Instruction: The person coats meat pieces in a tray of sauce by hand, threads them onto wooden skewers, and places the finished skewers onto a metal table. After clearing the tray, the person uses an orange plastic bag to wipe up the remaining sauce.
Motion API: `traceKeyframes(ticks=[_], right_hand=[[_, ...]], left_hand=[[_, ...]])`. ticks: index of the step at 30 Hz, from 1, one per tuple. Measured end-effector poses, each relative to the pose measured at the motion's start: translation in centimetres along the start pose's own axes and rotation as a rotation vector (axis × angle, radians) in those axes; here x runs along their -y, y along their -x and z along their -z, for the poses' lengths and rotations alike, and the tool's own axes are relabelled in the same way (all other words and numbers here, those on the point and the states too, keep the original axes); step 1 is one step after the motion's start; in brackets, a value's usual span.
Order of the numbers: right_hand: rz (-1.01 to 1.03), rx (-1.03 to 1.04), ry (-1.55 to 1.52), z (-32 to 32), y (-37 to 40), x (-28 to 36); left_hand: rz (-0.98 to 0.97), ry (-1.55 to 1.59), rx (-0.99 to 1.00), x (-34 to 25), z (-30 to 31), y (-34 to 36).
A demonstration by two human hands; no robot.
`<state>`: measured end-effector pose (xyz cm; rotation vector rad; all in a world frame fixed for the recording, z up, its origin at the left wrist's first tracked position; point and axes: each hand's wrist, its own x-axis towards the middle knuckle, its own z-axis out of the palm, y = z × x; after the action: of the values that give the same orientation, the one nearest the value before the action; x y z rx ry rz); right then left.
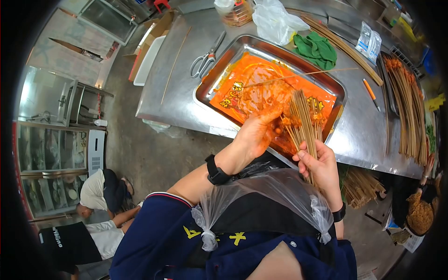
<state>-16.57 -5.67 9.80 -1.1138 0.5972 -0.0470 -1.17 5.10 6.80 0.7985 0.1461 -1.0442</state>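
Observation:
A deep metal tray [343,93] holds an orange printed plastic sheet [219,99] smeared with red-orange sauce and meat pieces. My right hand [319,163] is wrapped round a bundle of wooden skewers [305,126], whose upper ends lie over the tray. Coated in sauce, my left hand [261,128] is over the tray's near side, beside coated pieces at the bundle; its fingertips are partly hidden by sauce, so what they grip is unclear. One loose skewer [322,72] lies across the tray's far edge.
Scissors [205,61], a green cloth [315,49], plastic bags [277,21] and an orange pen [371,93] lie on the metal table [172,100]. Many skewers [406,102] fill a tray at right. Two people [100,191] [77,242] are at lower left, another person [420,205] at right.

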Motion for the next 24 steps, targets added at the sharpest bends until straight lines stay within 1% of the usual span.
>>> traceKeyframes(ticks=[2, 4, 5, 7, 8, 10, 11, 13, 14, 16, 17, 19, 20, 22, 24], right_hand=[[0.012, -0.005, -0.008, -0.1, -0.5, 0.0], [0.016, -0.008, -0.038, 0.0, -0.5, 0.0], [0.014, -0.009, -0.038, 0.0, -0.5, 0.0], [0.028, -0.017, -0.056, 0.0, -0.5, 0.1], [0.029, -0.016, -0.055, 0.0, -0.5, 0.1], [0.028, -0.020, -0.055, 0.0, -0.5, 0.1], [0.027, -0.020, -0.054, 0.1, -0.5, 0.0], [0.031, -0.019, -0.056, 0.1, -0.5, -0.1], [0.031, -0.017, -0.054, 0.0, -0.5, 0.0], [0.032, -0.035, -0.049, -0.1, -0.4, 0.1], [0.033, -0.037, -0.048, -0.1, -0.4, 0.1], [0.031, -0.042, -0.032, -0.1, -0.4, 0.2], [0.030, -0.045, -0.030, -0.2, -0.4, 0.2], [0.026, -0.040, -0.027, -0.2, -0.4, 0.2], [0.032, -0.036, -0.035, -0.2, -0.4, 0.1]], left_hand=[[-0.004, -0.015, 0.031, -0.5, -0.5, 0.0], [0.074, -0.004, 0.095, -0.7, -1.4, 0.7], [0.075, -0.003, 0.094, -0.5, -1.3, 0.7], [0.076, -0.171, 0.091, -0.5, -1.2, 0.6], [0.075, -0.171, 0.092, -0.7, -1.3, 0.7], [0.046, -0.315, 0.118, -1.2, -1.5, 1.1], [0.046, -0.314, 0.119, -1.2, -1.5, 1.1], [-0.018, -0.423, 0.191, -1.5, -1.6, 1.2], [-0.021, -0.422, 0.190, -1.3, -1.5, 1.1], [-0.123, -0.375, 0.110, -0.8, -1.4, 0.9], [-0.123, -0.374, 0.111, -0.7, -1.5, 0.8], [-0.124, -0.145, 0.022, -0.7, -1.7, 0.7], [-0.122, -0.143, 0.023, -0.7, -1.7, 0.7], [-0.068, -0.270, 0.025, -0.6, -1.4, 0.6], [-0.033, -0.323, 0.038, -1.2, -1.5, 0.9]])
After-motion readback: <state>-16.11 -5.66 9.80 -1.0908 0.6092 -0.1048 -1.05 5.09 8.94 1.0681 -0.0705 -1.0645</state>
